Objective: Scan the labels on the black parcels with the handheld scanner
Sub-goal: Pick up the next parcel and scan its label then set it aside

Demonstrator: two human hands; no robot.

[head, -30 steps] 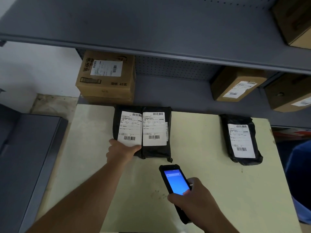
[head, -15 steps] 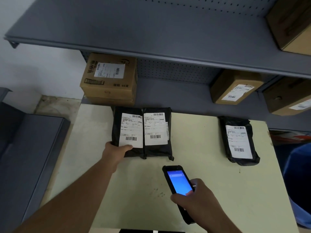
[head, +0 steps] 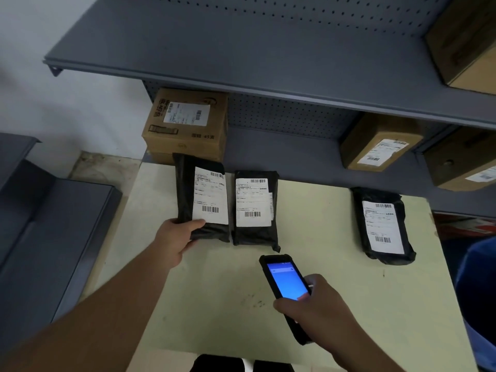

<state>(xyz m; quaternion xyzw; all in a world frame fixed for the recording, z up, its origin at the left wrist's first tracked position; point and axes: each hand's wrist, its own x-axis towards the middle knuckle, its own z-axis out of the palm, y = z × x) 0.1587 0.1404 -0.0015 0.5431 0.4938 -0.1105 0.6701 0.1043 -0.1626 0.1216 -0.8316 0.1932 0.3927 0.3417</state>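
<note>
Three black parcels with white barcode labels are on the pale table (head: 214,304). My left hand (head: 178,238) grips the lower left corner of the left parcel (head: 185,197) and tilts its far end up off the table. The middle parcel (head: 255,232) lies flat just right of it. The right parcel (head: 381,194) lies apart near the table's right side. My right hand (head: 314,307) holds the black handheld scanner (head: 285,280), its blue screen lit, below the middle parcel and pointing towards it.
Grey metal shelving (head: 268,76) runs behind and above the table. A cardboard box (head: 185,124) stands right behind the left parcel; two more boxes (head: 381,140) sit on the shelf at the right. A grey cabinet (head: 53,224) is at the left.
My left hand has lifted the left parcel and drawn it slightly left, away from the middle parcel it was touching. The scanner has stayed in about the same place.
</note>
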